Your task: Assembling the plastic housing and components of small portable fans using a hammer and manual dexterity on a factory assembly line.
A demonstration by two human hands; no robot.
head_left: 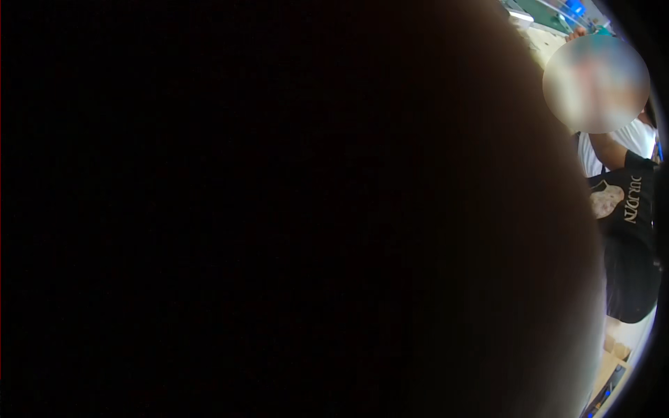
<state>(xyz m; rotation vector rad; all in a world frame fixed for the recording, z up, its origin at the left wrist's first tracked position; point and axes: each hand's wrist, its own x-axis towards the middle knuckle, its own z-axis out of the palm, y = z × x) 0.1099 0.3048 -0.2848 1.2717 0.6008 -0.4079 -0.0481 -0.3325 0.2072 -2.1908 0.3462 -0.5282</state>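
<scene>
A dark, out-of-focus shape (293, 209) covers nearly the whole head view, very close to the camera. Its right edge blurs from black into brown and grey, and I cannot make out what it is. Neither my left hand nor my right hand can be recognised. Whatever they hold or touch is hidden behind this darkness.
Along the right rim a strip of room shows. A person in a black shirt (631, 244) is there, with white clothing (635, 139) beside a round blurred patch (596, 83). Higher up are a pale surface (546, 42) and a small blue object (574, 8).
</scene>
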